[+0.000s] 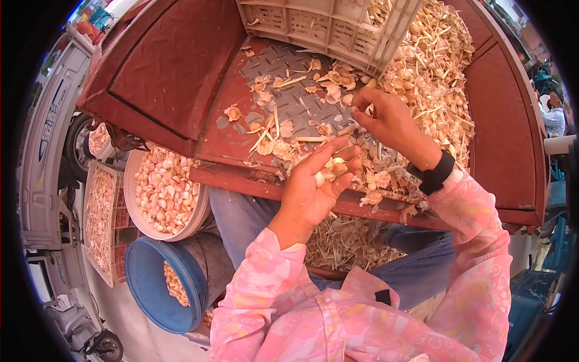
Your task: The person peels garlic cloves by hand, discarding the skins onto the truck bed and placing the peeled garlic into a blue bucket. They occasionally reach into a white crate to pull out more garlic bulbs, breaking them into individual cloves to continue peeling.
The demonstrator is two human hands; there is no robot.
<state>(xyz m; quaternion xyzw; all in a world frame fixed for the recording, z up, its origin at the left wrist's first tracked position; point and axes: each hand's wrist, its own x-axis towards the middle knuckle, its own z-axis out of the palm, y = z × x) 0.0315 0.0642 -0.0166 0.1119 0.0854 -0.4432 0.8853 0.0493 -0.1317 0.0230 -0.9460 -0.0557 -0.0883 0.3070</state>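
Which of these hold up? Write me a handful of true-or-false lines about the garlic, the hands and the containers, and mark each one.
1. The left hand cups several garlic cloves in its palm. True.
2. The right hand rests inside the blue bucket. False: it is raised over the red metal bed, fingertips pinched on a small piece.
3. The white basin holds peeled cloves. True.
4. The right wrist carries a black band. True.
5. The plastic crate sits on the ground beside the bucket. False: it stands on the red bed, at the top.
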